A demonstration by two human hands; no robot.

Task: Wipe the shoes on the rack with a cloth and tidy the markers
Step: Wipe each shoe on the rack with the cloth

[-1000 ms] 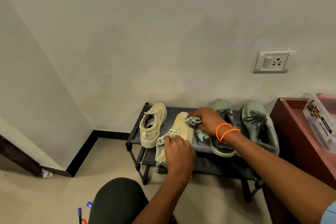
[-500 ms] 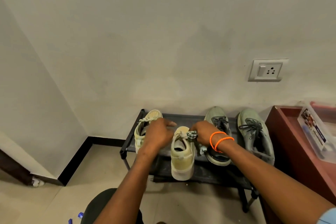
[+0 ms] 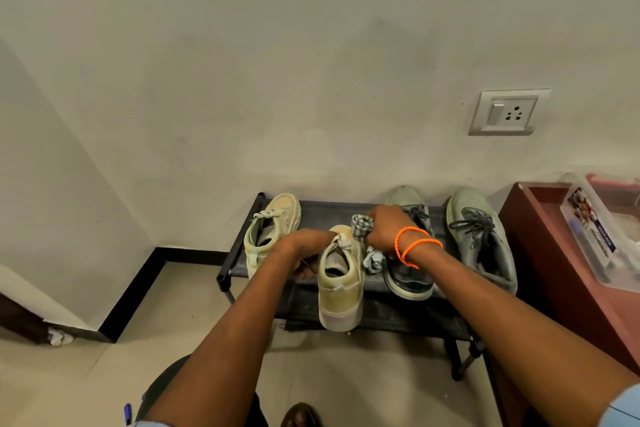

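Black rack [image 3: 311,210] against wall. Left hand [image 3: 304,248] grips cream shoe [image 3: 341,288] at its 9 o'clock side; right hand [image 3: 386,230], at 2 o'clock, clutches checked cloth [image 3: 360,227].

1. Clear plastic box [image 3: 603,236], far right of the frame — a printed label on its side, the lettering too small and blurred to read.
2. No other text, brand or number is legible.
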